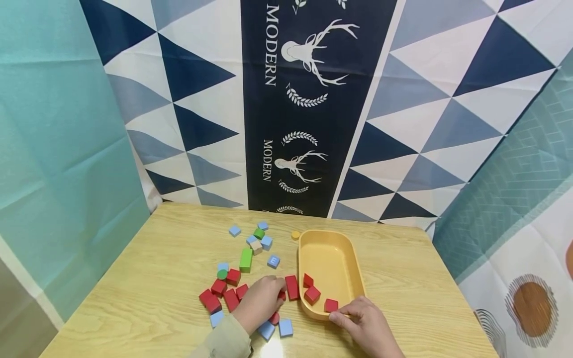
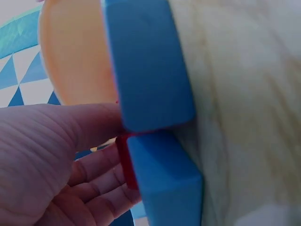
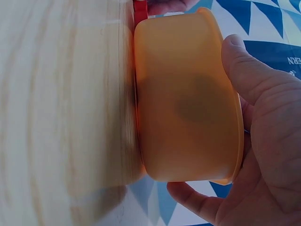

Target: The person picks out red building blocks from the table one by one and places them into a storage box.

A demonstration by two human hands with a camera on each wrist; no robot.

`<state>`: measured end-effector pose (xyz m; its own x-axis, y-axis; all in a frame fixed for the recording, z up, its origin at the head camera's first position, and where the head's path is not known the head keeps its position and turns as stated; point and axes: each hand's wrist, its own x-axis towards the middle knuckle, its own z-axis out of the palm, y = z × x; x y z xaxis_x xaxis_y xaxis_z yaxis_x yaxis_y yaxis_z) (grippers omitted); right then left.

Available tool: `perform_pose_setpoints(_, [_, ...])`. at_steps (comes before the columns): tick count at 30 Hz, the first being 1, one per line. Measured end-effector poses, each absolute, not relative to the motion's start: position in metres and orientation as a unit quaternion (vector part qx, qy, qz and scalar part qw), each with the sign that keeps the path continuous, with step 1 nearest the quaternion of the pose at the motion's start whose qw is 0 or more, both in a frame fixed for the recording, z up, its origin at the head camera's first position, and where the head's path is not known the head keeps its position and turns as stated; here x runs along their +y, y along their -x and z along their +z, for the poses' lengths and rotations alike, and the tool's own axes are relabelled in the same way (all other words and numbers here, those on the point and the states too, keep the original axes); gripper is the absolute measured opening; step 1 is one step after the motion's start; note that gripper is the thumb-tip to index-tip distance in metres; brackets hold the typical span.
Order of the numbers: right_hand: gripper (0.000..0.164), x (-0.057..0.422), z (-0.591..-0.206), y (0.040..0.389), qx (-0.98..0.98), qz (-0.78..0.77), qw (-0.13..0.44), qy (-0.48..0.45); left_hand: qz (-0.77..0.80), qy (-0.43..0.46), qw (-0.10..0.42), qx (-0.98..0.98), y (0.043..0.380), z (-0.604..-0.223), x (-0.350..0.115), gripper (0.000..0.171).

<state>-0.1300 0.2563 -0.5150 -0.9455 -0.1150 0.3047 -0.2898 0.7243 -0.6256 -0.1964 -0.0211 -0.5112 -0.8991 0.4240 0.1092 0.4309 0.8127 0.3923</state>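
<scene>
My left hand [image 1: 264,297] reaches down among the scattered blocks, thumb and fingertips around a red block [image 1: 281,295] just left of the bin. In the left wrist view that red block [image 2: 126,162] is partly hidden behind two blue blocks [image 2: 153,66]. A longer red block [image 1: 292,288] lies between this hand and the yellow bin [image 1: 329,232]. My right hand [image 1: 364,323] grips the bin's near right corner, thumb on the outside of the rim. Inside the bin, near its front end, sit a few red blocks [image 1: 312,295].
More red blocks [image 1: 219,287] lie left of my left hand, and blue blocks [image 1: 285,328] in front of it. Farther back are a green block [image 1: 245,260], a pale wooden block [image 1: 256,247] and a small yellow piece [image 1: 295,235]. A patterned cloth [image 1: 201,99] hangs behind the table.
</scene>
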Motion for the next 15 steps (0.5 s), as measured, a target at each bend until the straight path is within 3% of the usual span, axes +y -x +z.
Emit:
perform_pose_setpoints(7, [0.011, 0.257, -0.513, 0.13, -0.924, 0.352, 0.112, -0.101, -0.304, 0.211, 0.086, -0.925, 0.194, -0.491, -0.02, 0.024])
perform_pose_setpoints(15, [0.013, 0.256, -0.519, 0.131, -0.914, 0.347, 0.16, -0.138, -0.375, 0.259, 0.08, -0.886, 0.183, -0.485, 0.002, 0.027])
